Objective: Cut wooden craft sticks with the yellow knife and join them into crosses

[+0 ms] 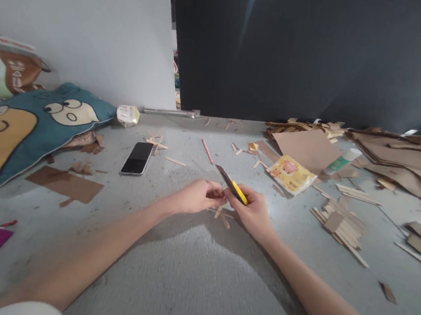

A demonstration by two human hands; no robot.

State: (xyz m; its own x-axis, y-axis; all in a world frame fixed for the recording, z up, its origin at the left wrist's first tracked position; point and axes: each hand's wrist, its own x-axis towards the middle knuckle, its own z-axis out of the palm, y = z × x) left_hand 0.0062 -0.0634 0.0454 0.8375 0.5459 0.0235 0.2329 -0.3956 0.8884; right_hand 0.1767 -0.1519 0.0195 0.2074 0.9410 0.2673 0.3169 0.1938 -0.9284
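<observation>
My right hand is closed around a yellow and black utility knife, its blade end tilted up and to the left. Close beside it, my left hand has its fingers curled together, and their tips meet near the right thumb. Whatever those fingers pinch is too small or too hidden to make out. Just below both hands, several short wooden craft sticks lie crossed on the grey surface. Beyond the knife lies a thin pink patterned stick.
At left are a phone, brown cardboard pieces and a teal cartoon pillow. On the right lie a yellow packet, a glue stick, a pile of craft sticks and cardboard sheets. A dark panel stands behind.
</observation>
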